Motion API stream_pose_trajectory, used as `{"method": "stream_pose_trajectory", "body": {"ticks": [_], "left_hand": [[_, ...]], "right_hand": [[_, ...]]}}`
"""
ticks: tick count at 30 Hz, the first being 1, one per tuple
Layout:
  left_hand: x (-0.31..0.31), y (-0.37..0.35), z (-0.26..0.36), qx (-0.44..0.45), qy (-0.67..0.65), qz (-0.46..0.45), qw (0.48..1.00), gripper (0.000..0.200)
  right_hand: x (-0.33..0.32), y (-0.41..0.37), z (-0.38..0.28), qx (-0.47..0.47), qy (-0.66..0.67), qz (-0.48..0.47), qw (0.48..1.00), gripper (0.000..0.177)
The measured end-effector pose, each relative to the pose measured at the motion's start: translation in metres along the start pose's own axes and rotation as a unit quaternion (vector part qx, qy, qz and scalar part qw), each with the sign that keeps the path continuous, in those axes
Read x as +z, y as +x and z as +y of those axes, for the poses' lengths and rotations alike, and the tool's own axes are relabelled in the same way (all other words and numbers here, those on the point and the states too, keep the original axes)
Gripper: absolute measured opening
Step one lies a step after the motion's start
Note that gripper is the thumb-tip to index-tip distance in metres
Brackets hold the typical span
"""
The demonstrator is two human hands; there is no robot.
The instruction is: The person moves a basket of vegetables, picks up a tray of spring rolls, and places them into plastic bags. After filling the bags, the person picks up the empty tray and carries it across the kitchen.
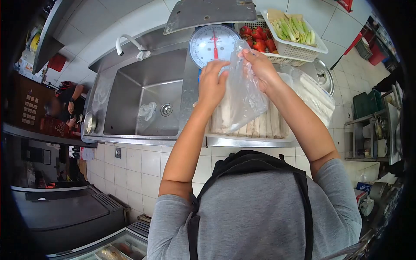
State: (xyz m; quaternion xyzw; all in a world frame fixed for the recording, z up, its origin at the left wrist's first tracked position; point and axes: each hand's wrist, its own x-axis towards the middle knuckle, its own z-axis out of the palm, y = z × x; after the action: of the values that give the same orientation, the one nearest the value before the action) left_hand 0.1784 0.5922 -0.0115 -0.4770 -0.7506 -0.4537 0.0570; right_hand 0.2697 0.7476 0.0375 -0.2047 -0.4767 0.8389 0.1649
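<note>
My right hand [262, 71] pinches the top of a clear plastic bag [247, 99], which hangs down over a white tray [284, 135]. Just left of the bag is my left hand [212, 84], its fingers and thumb apart with nothing visible between them. Long pale sticks [262, 125] lie side by side in the tray, partly covered by the bag. Behind my hands stands a dial scale [214, 43] with a red needle. Right of the tray sits a plastic pack of similar pale sticks [310, 95], partly hidden by my right forearm.
A steel sink [130, 104] with a white tap [134, 47] and crumpled plastic [147, 111] is on the left. Red peppers [260, 40] and a basket [299, 48] of cut green stalks stand at the back. Another person [65, 104] is at far left.
</note>
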Motion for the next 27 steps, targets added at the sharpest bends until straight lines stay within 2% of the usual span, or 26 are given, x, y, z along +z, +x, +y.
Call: {"method": "stream_pose_trajectory", "body": {"ticks": [3,5,6,8,10,11,14,15,17,18,20,21,22,23,24,26,27], "left_hand": [[0.014,-0.042,-0.044,-0.022,0.217,-0.046,0.975,0.036],[0.013,-0.064,-0.046,-0.022,0.378,-0.111,0.919,0.039],[0.015,-0.064,-0.048,-0.036,0.368,-0.118,0.922,0.040],[0.017,-0.063,-0.049,-0.071,0.346,-0.130,0.926,0.042],[0.017,-0.060,-0.044,-0.089,0.352,-0.142,0.921,0.041],[0.016,-0.060,-0.041,-0.098,0.354,-0.150,0.918,0.040],[0.017,-0.056,-0.036,-0.136,0.341,-0.144,0.919,0.038],[0.018,-0.055,-0.037,-0.106,0.355,-0.105,0.923,0.038],[0.019,-0.057,-0.039,-0.044,0.381,-0.026,0.923,0.037],[0.018,-0.053,-0.032,-0.073,0.286,-0.030,0.955,0.038],[0.008,-0.041,0.000,-0.130,0.090,-0.041,0.987,0.040],[0.006,-0.037,0.021,-0.190,-0.107,-0.042,0.975,0.040],[0.008,-0.035,0.046,-0.244,-0.299,-0.041,0.922,0.040],[0.012,-0.036,0.059,-0.288,-0.479,-0.039,0.828,0.040],[0.017,-0.039,0.060,-0.243,-0.445,-0.032,0.861,0.041],[0.023,-0.047,0.057,-0.149,-0.370,-0.014,0.917,0.043],[0.010,-0.047,0.056,-0.253,-0.442,-0.044,0.860,0.036]], "right_hand": [[-0.002,-0.002,0.004,0.024,-0.005,0.021,0.999,0.019],[-0.014,-0.002,0.001,0.014,-0.018,0.025,0.999,0.018],[-0.019,-0.003,-0.001,0.009,-0.024,0.027,0.999,0.018],[-0.018,-0.007,-0.023,-0.067,-0.028,0.138,0.988,0.019],[-0.047,-0.009,-0.065,-0.114,-0.065,0.104,0.986,0.019],[-0.054,-0.014,-0.093,-0.109,-0.061,0.086,0.988,0.022],[-0.038,-0.043,-0.145,-0.121,-0.087,0.035,0.988,0.029],[-0.033,-0.051,-0.149,-0.131,-0.103,0.020,0.986,0.032],[-0.035,-0.052,-0.132,-0.123,-0.235,0.057,0.962,0.035],[-0.036,-0.050,-0.117,-0.119,-0.299,0.076,0.944,0.037],[-0.028,-0.053,-0.066,-0.134,-0.298,0.051,0.944,0.040],[-0.027,-0.052,-0.039,-0.109,-0.267,0.023,0.957,0.040],[-0.026,-0.051,-0.015,-0.083,-0.236,-0.006,0.968,0.040],[-0.021,-0.053,0.011,-0.039,-0.174,-0.032,0.984,0.036],[-0.017,-0.056,0.027,0.004,-0.110,-0.059,0.992,0.033],[-0.014,-0.061,0.035,0.021,-0.057,-0.051,0.997,0.025],[-0.013,-0.061,0.037,0.029,-0.030,-0.048,0.998,0.023]]}}
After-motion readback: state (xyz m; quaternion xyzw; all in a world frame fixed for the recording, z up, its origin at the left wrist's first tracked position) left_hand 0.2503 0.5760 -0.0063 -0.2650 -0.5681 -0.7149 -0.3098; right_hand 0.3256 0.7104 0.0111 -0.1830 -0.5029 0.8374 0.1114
